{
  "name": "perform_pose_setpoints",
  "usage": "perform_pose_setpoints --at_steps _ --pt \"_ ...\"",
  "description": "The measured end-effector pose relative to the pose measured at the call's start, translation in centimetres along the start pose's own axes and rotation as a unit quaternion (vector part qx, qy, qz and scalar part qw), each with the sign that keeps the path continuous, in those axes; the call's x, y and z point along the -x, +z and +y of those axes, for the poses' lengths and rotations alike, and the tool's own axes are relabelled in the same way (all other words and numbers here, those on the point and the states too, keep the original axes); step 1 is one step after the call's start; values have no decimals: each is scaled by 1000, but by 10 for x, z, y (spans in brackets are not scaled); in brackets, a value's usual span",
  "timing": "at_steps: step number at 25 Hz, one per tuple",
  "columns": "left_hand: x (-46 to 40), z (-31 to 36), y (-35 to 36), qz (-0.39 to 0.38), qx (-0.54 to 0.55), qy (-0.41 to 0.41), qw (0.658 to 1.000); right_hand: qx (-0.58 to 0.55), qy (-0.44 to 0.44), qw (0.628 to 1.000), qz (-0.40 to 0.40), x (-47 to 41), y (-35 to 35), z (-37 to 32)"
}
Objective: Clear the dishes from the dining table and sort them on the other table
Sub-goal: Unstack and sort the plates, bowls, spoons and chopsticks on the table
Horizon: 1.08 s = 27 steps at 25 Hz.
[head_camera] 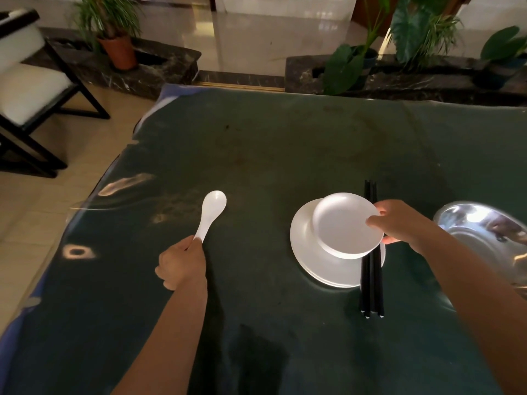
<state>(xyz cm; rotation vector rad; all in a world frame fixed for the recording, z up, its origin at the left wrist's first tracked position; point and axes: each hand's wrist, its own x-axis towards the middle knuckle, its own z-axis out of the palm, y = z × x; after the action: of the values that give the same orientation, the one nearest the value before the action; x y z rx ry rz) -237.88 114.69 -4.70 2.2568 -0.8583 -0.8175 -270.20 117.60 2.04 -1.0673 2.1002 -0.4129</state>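
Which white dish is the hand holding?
The small white bowl, gripped at its rim by the right hand. The bigger white plate lies flat underneath, untouched.

Beyond the dark green table cover (285, 143), a low ledge of dark veined stone (159, 67) carries a grassy plant in a terracotta pot (119, 51) on the left and broad-leaved plants (410, 32) on the right. Glossy pale flooring (271, 32) behind it mirrors the light. At left, a black-framed chair with white cushions (31, 89) stands on beige tiles (25, 218).
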Motion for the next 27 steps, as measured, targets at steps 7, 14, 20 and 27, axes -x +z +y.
perform_pose_setpoints --at_steps 7,14,20,27 --pt "-8 -4 -3 12 76 -37 996 5 2 1000 6 -4 1 2" --pt "-7 1 -11 -6 94 -70 993 -10 16 1000 4 -7 1 5" --pt "29 25 -10 11 173 200 964 -116 37 992 -22 -6 -6 10" --pt "94 97 58 -476 -25 96 874 -265 65 961 -39 3 -12 22"
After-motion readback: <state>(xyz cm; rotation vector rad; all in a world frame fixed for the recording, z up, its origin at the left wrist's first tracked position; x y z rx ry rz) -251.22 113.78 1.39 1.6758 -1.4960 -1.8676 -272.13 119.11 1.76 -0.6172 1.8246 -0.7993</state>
